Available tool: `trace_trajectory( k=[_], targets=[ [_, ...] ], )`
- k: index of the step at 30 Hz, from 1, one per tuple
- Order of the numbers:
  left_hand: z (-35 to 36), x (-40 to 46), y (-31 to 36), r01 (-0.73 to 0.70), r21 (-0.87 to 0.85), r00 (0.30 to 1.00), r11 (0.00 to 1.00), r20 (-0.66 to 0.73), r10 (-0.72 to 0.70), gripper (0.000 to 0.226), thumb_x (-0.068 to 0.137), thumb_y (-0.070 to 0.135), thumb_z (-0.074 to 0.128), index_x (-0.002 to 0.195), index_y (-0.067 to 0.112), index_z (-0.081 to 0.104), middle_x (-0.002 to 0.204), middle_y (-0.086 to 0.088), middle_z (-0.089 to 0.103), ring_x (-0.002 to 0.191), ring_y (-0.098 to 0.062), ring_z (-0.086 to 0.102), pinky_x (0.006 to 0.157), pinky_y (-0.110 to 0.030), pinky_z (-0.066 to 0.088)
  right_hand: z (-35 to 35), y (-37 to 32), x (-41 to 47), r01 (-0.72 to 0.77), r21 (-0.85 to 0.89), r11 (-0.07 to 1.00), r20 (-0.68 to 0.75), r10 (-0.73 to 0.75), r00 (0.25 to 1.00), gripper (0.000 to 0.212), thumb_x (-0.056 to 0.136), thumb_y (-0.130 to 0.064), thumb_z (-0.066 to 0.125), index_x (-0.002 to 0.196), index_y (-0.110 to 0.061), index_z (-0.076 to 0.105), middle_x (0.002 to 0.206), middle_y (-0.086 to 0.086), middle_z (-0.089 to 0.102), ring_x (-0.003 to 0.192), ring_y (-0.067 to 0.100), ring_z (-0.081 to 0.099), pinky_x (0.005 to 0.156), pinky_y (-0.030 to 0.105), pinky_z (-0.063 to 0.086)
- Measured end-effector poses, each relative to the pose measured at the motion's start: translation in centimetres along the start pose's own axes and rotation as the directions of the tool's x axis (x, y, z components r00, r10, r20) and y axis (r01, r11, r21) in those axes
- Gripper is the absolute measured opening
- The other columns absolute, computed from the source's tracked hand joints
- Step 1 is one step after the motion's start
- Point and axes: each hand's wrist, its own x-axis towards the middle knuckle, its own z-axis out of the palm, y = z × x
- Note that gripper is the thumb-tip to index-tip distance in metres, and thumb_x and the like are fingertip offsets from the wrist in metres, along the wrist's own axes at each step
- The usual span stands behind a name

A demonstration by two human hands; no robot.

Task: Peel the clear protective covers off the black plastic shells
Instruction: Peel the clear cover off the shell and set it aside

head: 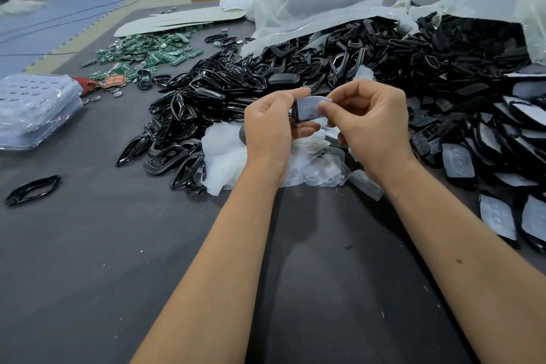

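My left hand (271, 124) grips a black plastic shell (295, 115) in mid-air; most of the shell is hidden behind my fingers. Its clear protective cover (308, 108) stands up between my hands. My right hand (369, 124) pinches the cover's right edge between thumb and forefinger. Below my hands lies a heap of peeled clear covers (224, 154). Covered shells (458, 163) lie in a heap at the right.
A large pile of black shells and frames (266, 77) spreads across the grey table (103, 260). Green circuit boards (147, 52) lie at the back left, a plastic-wrapped stack (35, 109) at the left edge, white bags (313, 0) behind. One lone frame (32, 189) sits front left.
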Motion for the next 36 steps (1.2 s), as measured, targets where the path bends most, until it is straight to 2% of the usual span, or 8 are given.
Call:
trace_trajectory(
  k=[4,9,13,19,25,29,36],
  targets=[
    [0.02,0.04,-0.11,-0.023,0.032,1.0,0.999,-0.001,0.023,0.029,0.092,0.009,0.052,0.091,0.009,0.081,0.083,-0.018,0.076,0.054,-0.026,0.066,0.049,-0.025,0.053,0.0,0.02,0.12,0.003,-0.016,1.0,-0.014,-0.003,1.0,0.007,0.084,-0.02,0.084,0.081,-0.02,0.078,0.073,-0.003,0.075,0.065,0.013,0.07,0.059,0.028,0.055],
    [0.11,0.03,-0.29,-0.047,0.072,0.999,0.996,-0.007,0.048,0.027,0.093,0.005,0.054,0.092,0.006,0.08,0.086,-0.019,0.075,0.053,-0.025,0.065,0.051,-0.027,0.054,-0.08,-0.01,0.15,-0.011,-0.009,1.0,-0.015,0.011,1.0,0.01,0.089,-0.017,0.081,0.08,-0.021,0.079,0.068,-0.003,0.073,0.054,0.014,0.065,0.049,0.03,0.054],
    [0.14,0.01,-0.32,-0.047,0.089,0.999,0.995,-0.016,0.048,0.025,0.095,0.001,0.055,0.094,0.003,0.08,0.087,-0.018,0.074,0.055,-0.024,0.066,0.054,-0.027,0.055,-0.12,-0.06,0.15,-0.028,0.015,0.999,0.016,0.028,0.999,0.012,0.09,-0.014,0.081,0.08,-0.02,0.079,0.067,-0.003,0.072,0.053,0.012,0.063,0.048,0.027,0.052],
    [0.2,-0.14,-0.19,-0.039,0.074,0.999,0.997,-0.012,0.04,0.027,0.095,0.002,0.053,0.092,0.005,0.08,0.085,-0.02,0.074,0.052,-0.025,0.065,0.051,-0.026,0.054,-0.14,0.21,0.25,-0.042,-0.074,0.996,-0.001,0.042,0.999,0.007,0.086,-0.02,0.084,0.082,-0.018,0.079,0.07,0.0,0.074,0.057,0.012,0.065,0.06,0.033,0.056],
    [0.23,-0.25,-0.16,-0.034,0.07,0.999,0.997,-0.007,0.035,0.03,0.095,0.006,0.05,0.093,0.005,0.08,0.099,-0.03,0.073,0.051,-0.028,0.065,0.047,-0.024,0.051,-0.19,0.3,0.42,-0.05,-0.088,0.995,-0.051,0.046,0.998,0.013,0.082,-0.022,0.086,0.078,-0.016,0.075,0.069,0.001,0.074,0.056,0.015,0.064,0.062,0.037,0.057],
    [0.2,-0.25,-0.13,-0.045,0.097,0.999,0.994,0.007,0.045,0.03,0.094,0.005,0.051,0.093,0.007,0.081,0.096,-0.025,0.074,0.054,-0.029,0.068,0.048,-0.024,0.052,-0.16,0.22,0.37,-0.048,-0.09,0.995,-0.079,0.041,0.996,0.013,0.082,-0.024,0.086,0.077,-0.018,0.075,0.068,0.0,0.074,0.054,0.014,0.064,0.06,0.031,0.054],
    [0.02,-0.31,-0.18,-0.094,0.206,0.995,0.974,0.049,0.086,0.032,0.089,-0.009,0.058,0.098,0.012,0.08,0.083,-0.011,0.075,0.055,-0.023,0.071,0.054,-0.023,0.054,-0.2,0.16,0.29,-0.051,-0.079,0.996,-0.097,0.043,0.994,0.014,0.082,-0.024,0.086,0.075,-0.019,0.075,0.067,0.0,0.073,0.05,0.011,0.062,0.055,0.028,0.05]
  ],
)
